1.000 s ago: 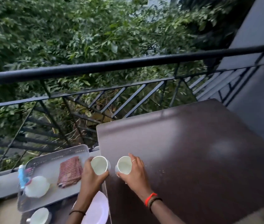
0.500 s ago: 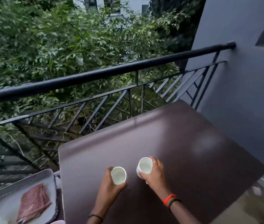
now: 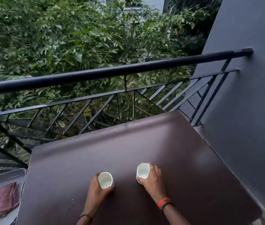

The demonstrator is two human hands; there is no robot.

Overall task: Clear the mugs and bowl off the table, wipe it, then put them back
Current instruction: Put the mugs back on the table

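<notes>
Two white mugs are over the dark brown table (image 3: 169,143). My left hand (image 3: 96,194) grips the left mug (image 3: 105,180) from below and behind, its fingers wrapped round the side. My right hand (image 3: 152,179) holds the right mug (image 3: 142,172), with a ring on one finger and an orange band at the wrist. Both mugs are upright and look empty. Whether their bases touch the tabletop I cannot tell. The bowl is out of sight.
A grey tray (image 3: 3,177) at the lower left carries a folded reddish striped cloth (image 3: 2,201). A black metal railing (image 3: 112,72) runs behind the table, with dense green foliage beyond. A grey wall (image 3: 250,111) closes the right side.
Both hands have carried the mugs rightward from the table's left edge to its middle and moved them apart. The view has swung right, so the tray's bowl and bottle have left the frame.
</notes>
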